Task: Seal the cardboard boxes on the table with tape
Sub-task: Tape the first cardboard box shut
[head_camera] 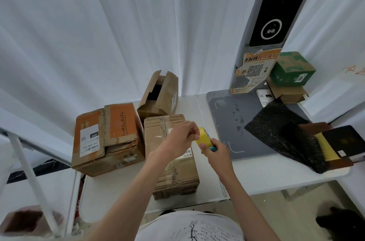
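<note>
Three cardboard boxes stand on the white table (256, 177). A brown box (173, 173) lies in front of me, with clear tape on its far end. To its left sits an orange-topped box (110, 138) with white labels. Behind them a small box (158, 96) stands with its flaps open. My right hand (215, 152) grips a yellow tape roll (203, 137) with a teal core, held above the brown box's right edge. My left hand (183, 138) pinches at the roll's upper left side; the tape end itself is too small to make out.
A grey scanner stand (264, 23) with a flat base (227, 120) fills the right half of the table. Black bubble wrap (276, 128), a yellow sponge (325, 148) and dark books lie at the far right. A green box (290, 69) sits behind the stand. White curtain hangs all round.
</note>
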`<state>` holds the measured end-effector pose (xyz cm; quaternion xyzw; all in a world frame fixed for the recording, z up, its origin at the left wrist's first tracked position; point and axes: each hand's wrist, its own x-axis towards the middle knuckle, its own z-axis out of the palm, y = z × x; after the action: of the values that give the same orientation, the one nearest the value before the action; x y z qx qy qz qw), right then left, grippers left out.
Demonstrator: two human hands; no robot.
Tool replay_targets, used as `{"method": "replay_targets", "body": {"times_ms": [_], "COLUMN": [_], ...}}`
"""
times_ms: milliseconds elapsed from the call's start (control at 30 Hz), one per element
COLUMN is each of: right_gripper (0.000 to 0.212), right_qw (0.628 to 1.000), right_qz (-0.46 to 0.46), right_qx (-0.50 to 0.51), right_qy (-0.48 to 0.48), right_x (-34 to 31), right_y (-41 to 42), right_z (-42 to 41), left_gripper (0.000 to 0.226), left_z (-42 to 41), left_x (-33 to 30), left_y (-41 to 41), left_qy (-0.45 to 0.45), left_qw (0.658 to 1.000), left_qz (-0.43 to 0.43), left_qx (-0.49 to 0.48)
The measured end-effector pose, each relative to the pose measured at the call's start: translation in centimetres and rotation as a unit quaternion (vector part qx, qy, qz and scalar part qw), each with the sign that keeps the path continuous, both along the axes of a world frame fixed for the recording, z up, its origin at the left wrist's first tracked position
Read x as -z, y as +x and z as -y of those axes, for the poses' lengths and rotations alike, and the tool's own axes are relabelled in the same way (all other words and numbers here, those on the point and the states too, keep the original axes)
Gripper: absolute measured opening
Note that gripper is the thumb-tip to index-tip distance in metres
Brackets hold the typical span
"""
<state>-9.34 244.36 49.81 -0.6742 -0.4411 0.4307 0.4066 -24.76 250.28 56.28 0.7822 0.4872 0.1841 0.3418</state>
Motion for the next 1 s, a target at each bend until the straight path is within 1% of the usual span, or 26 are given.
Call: {"method": "replay_targets", "body": {"times_ms": [67, 167, 233, 333, 433, 533, 633, 700, 767, 800, 867, 933, 1000], "right_gripper": [0.014, 0.023, 0.028, 0.027, 0.031, 0.022, 0.022, 0.023, 0.027, 0.026, 0.026, 0.033, 0.035], "right_qw": [1.0, 0.998, 0.997, 0.995, 0.993, 0.992, 0.99, 0.987, 0.983, 0.979, 0.969, 0.958, 0.949], "right_qz": [-0.013, -0.04, -0.061, -0.073, -0.088, -0.085, -0.104, -0.13, -0.158, -0.176, -0.223, -0.261, -0.271], "right_qx": [0.02, 0.029, 0.023, 0.026, 0.032, 0.043, 0.065, 0.077, 0.092, 0.099, 0.107, 0.113, 0.139], "right_qy": [0.007, 0.026, 0.043, 0.065, 0.073, 0.084, 0.07, 0.052, 0.028, 0.02, 0.002, -0.033, -0.087], "right_x": [0.0, 0.1, -0.1, -0.2, -0.2, 0.1, 0.5, 1.0, 1.7, 2.1, 2.9, 4.2, 6.0], "right_y": [0.4, 0.7, 0.8, 0.9, 1.0, 1.3, 1.9, 2.2, 2.5, 2.7, 3.2, 3.7, 4.0], "right_z": [0.1, 0.8, 1.1, 1.1, 1.0, 0.8, 0.6, 0.5, 0.6, 0.7, 0.8, 0.7, 0.6], "left_gripper": [0.012, 0.004, 0.007, 0.011, 0.012, 0.011, 0.014, 0.019, 0.036, 0.046, 0.057, 0.059, 0.056], "left_z": [0.4, 0.3, -0.2, -0.8, -1.4, -2.1, -2.7, -3.0, -3.2, -3.4, -3.6, -3.4, -2.9], "left_x": [0.0, -0.1, -0.1, 0.4, 1.0, 1.7, 2.6, 3.2, 3.6, 3.8, 4.3, 4.9, 5.5], "left_y": [0.5, 0.8, 0.9, 1.0, 1.5, 2.4, 3.6, 4.6, 5.4, 5.7, 6.2, 6.6, 6.5], "left_qy": [-0.019, -0.092, -0.152, -0.224, -0.257, -0.266, -0.273, -0.276, -0.281, -0.287, -0.296, -0.289, -0.27], "left_qw": [0.999, 0.989, 0.973, 0.944, 0.929, 0.921, 0.916, 0.917, 0.917, 0.916, 0.917, 0.922, 0.93], "left_qz": [0.03, 0.104, 0.148, 0.203, 0.217, 0.225, 0.216, 0.193, 0.16, 0.141, 0.108, 0.083, 0.062], "left_qx": [-0.01, -0.061, -0.095, -0.133, -0.154, -0.174, -0.197, -0.215, -0.235, -0.241, -0.245, -0.245, -0.243]}}
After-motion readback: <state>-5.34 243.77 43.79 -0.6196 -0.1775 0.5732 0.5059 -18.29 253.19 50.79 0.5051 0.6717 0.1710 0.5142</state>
